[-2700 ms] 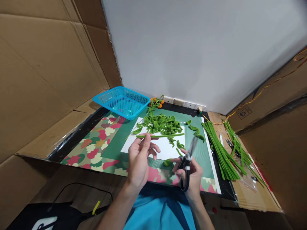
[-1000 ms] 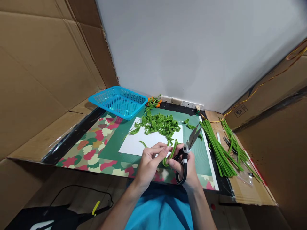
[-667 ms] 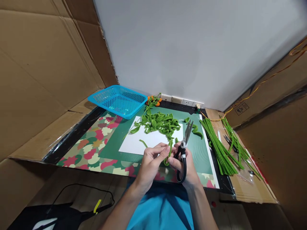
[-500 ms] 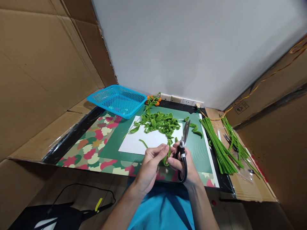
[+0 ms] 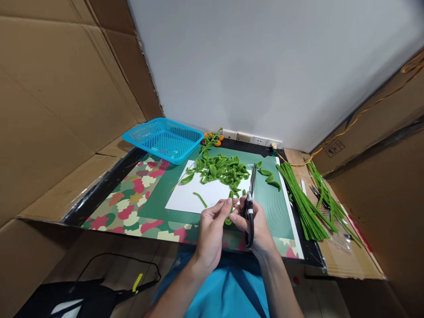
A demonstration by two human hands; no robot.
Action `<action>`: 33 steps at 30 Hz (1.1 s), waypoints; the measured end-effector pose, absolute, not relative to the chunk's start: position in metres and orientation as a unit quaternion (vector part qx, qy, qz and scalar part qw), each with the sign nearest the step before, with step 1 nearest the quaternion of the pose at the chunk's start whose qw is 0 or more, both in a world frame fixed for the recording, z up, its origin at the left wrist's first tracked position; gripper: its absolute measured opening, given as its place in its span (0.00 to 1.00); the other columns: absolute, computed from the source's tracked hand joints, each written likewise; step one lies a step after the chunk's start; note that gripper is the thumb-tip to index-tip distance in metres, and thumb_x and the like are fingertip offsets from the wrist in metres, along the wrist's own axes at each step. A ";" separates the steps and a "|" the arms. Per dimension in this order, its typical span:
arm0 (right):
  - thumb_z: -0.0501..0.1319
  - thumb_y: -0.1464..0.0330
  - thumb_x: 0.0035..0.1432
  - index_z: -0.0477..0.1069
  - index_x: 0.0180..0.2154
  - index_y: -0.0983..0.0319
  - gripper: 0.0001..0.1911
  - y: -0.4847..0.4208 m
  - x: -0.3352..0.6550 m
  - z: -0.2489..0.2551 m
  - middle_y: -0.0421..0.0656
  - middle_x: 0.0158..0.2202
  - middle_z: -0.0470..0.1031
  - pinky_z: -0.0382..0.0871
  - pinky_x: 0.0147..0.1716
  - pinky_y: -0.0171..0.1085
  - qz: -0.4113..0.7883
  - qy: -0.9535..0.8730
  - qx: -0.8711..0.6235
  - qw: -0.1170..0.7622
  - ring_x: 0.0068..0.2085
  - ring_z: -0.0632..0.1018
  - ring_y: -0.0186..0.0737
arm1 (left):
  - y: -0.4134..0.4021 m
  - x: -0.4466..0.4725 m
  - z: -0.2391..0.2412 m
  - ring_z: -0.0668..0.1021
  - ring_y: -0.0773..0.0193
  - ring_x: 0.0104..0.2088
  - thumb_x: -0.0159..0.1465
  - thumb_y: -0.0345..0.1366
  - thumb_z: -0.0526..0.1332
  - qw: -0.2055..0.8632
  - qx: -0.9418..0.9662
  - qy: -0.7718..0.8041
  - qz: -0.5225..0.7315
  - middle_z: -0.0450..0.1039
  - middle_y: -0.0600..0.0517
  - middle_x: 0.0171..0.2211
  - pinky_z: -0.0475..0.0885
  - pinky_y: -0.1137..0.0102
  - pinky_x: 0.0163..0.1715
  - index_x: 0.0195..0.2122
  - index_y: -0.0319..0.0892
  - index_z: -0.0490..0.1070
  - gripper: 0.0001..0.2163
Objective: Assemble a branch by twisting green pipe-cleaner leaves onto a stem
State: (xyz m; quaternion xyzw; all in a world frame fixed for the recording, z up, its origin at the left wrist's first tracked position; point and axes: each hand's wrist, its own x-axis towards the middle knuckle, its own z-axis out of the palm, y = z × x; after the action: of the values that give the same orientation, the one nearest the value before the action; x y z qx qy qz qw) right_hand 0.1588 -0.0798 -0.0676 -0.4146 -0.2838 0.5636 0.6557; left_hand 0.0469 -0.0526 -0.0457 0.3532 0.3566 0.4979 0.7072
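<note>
The left hand (image 5: 212,225) is pinching a green strip (image 5: 231,194) between thumb and fingers, above the near edge of the paper (image 5: 183,198); the right hand (image 5: 260,227) is gripping the scissors (image 5: 250,197), blades pointing far, while its fingertips are hovering by the strip, whether touching I cannot tell. The strip, curling at its near end, is looking light, fuzzy and bendable, probably hiding a wire, so it should be keeping any curve given. It is hardly seeming slippery or fragile, though hard squeezing could be kinking it; a gentle pinch along the side is suiting it best. The scissors are looking stiffer and heavier, their handle loops offering the safe hold. Farther off, leaves (image 5: 212,170) are lying heaped.
</note>
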 end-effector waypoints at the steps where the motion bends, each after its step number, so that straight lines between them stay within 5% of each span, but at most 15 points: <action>1: 0.83 0.66 0.41 0.75 0.42 0.60 0.28 -0.080 0.159 -0.068 0.35 0.31 0.75 0.69 0.31 0.29 0.562 -0.287 -0.415 0.655 0.30 0.74 0.31 | -0.053 0.047 -0.047 0.78 0.61 0.41 0.67 0.43 0.70 0.700 0.366 0.355 0.500 0.78 0.48 0.37 0.74 0.72 0.44 0.39 0.40 0.86 0.11; 8: 0.83 0.66 0.44 0.72 0.42 0.60 0.27 -0.081 0.161 -0.070 0.34 0.31 0.74 0.70 0.32 0.28 0.546 -0.315 -0.428 0.648 0.30 0.74 0.29 | -0.051 0.043 -0.051 0.79 0.61 0.43 0.66 0.42 0.71 0.661 0.402 0.369 0.515 0.78 0.49 0.37 0.75 0.72 0.46 0.39 0.39 0.87 0.11; 13: 0.81 0.64 0.48 0.69 0.39 0.59 0.24 -0.081 0.154 -0.067 0.35 0.30 0.75 0.66 0.25 0.28 0.499 -0.346 -0.459 0.649 0.26 0.72 0.29 | -0.045 0.044 -0.054 0.80 0.61 0.43 0.64 0.44 0.73 0.679 0.315 0.388 0.538 0.80 0.49 0.37 0.75 0.73 0.45 0.39 0.41 0.86 0.12; 20: 0.81 0.64 0.47 0.67 0.37 0.58 0.24 -0.078 0.137 -0.062 0.36 0.28 0.77 0.76 0.30 0.34 0.442 -0.322 -0.511 0.663 0.27 0.77 0.36 | -0.043 0.050 -0.053 0.81 0.63 0.45 0.59 0.45 0.77 0.672 0.217 0.411 0.576 0.82 0.49 0.42 0.75 0.76 0.46 0.40 0.41 0.86 0.14; 33: 0.81 0.65 0.45 0.68 0.38 0.58 0.25 -0.078 0.131 -0.059 0.33 0.26 0.72 0.74 0.30 0.33 0.468 -0.334 -0.492 0.653 0.29 0.77 0.37 | -0.045 0.050 -0.048 0.82 0.62 0.39 0.54 0.45 0.80 0.686 0.188 0.406 0.573 0.81 0.50 0.37 0.78 0.74 0.38 0.36 0.40 0.85 0.16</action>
State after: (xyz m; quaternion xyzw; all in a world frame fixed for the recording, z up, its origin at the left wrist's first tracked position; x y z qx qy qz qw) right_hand 0.1308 -0.0782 -0.0595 -0.4924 -0.3342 0.4682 0.6532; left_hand 0.0500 -0.0447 -0.0482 0.1875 0.4061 0.5734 0.6864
